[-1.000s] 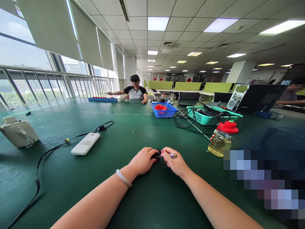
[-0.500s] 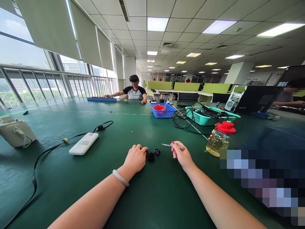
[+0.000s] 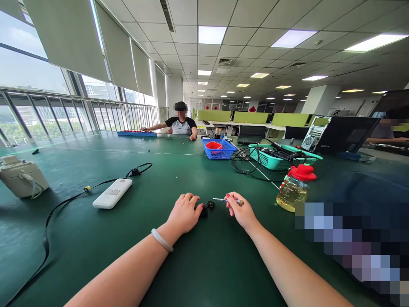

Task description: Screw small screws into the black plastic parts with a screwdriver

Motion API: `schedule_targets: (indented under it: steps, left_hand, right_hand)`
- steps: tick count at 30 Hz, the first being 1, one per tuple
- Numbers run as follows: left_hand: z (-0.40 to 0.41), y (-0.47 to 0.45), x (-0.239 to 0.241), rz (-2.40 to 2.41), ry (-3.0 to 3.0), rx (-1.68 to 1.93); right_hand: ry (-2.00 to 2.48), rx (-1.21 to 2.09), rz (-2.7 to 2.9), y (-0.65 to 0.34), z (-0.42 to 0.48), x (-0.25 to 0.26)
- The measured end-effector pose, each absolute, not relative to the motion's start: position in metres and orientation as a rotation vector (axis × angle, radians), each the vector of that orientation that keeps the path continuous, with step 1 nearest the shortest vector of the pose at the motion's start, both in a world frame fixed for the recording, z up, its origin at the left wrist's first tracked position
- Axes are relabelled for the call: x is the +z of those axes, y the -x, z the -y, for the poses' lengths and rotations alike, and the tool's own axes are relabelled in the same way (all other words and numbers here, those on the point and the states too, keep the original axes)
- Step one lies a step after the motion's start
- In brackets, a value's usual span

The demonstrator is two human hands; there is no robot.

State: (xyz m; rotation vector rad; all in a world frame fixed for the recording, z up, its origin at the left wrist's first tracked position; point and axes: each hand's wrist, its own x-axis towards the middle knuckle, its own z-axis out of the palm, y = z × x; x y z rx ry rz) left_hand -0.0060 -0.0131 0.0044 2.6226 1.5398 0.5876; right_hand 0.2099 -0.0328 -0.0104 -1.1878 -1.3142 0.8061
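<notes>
My left hand (image 3: 184, 215) rests on the green table with its fingers apart. Its thumb lies against a small black pot (image 3: 204, 212) and covers part of it; whether it touches or just overlaps in view, I cannot tell. Just behind and to the right is a small, round, black, shiny piece (image 3: 211, 204), perhaps a lid. In my right hand (image 3: 240, 209) a slim pen (image 3: 220, 199) is pinched between thumb and fingers. The pen's thin pointed tip faces left, close above the round black piece.
On the left lie a white power bank (image 3: 113, 194), a black strap (image 3: 47, 221) and a beige case (image 3: 22, 177). To the right stands a red-capped bottle (image 3: 292, 192). Beyond are a blue basket (image 3: 220, 152) and a teal basket (image 3: 268, 160) with cables. A person (image 3: 181, 123) sits opposite.
My right hand with the pen has moved left, bringing the tip over the round black piece. My left thumb has shifted right and down, now covering part of the black pot.
</notes>
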Motion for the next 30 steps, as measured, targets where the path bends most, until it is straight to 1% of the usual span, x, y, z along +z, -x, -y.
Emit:
schedule_targets:
  steps: [3, 6, 10, 18, 24, 30]
  left_hand:
    - [0.0145, 0.0040, -0.0001, -1.285, -2.610, 0.592]
    - [0.0150, 0.0022, -0.0039, -1.185, -2.613, 0.527]
    - [0.0134, 0.0015, -0.0041, -1.231, -2.617, 0.502]
    - [0.0128, 0.0033, 0.0017, -1.562, -2.546, 0.487]
    - [0.0183, 0.0046, 0.0009, -1.423, -2.564, 0.511]
    - [0.0203, 0.0053, 0.0013, -1.221, -2.638, 0.442]
  right_hand:
    - [1.192, 0.804, 1.340, -0.2093, 0.0340, -0.0097]
    - [1.206, 0.801, 1.369, -0.2083, 0.0354, -0.0082]
    - [1.210, 0.809, 1.369, -0.2080, 0.0357, -0.0078]
    - [1.226, 0.786, 1.295, -0.2102, 0.0331, -0.0108]
    - [1.178, 0.833, 1.280, -0.2058, 0.0372, -0.0068]
    - [1.078, 0.904, 1.263, -0.2042, 0.0374, -0.0068]
